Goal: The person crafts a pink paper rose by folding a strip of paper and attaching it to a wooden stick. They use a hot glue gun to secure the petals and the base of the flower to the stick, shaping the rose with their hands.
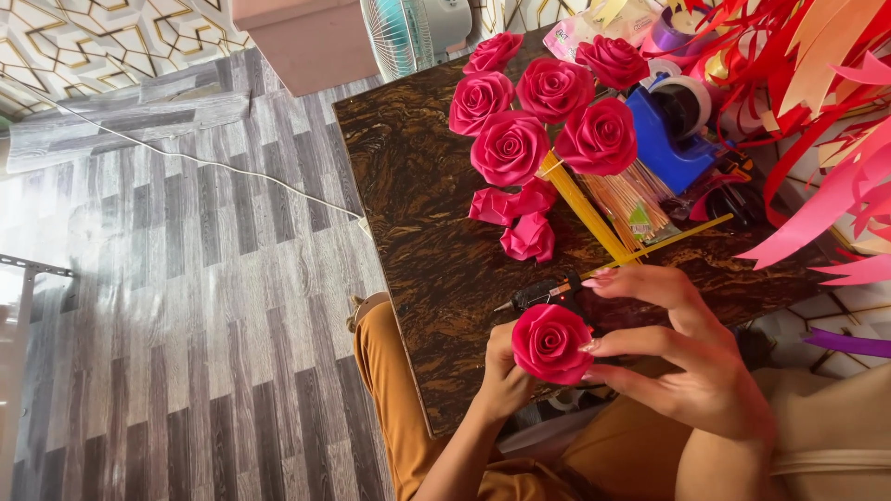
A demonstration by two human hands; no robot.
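A deep pink ribbon rose sits between both my hands at the near edge of a dark marbled table. My left hand grips it from below and behind. My right hand pinches its right side with thumb and fingers. A black glue gun lies on the table just beyond the rose. Several finished pink roses lie in a cluster farther back, and two partly rolled ones lie nearer.
Yellow sticks and a packet of thin skewers lie right of the roses. A blue tape dispenser, ribbon rolls and red and pink ribbon strips crowd the right. A fan, pink box and white cable are on the wood-pattern floor.
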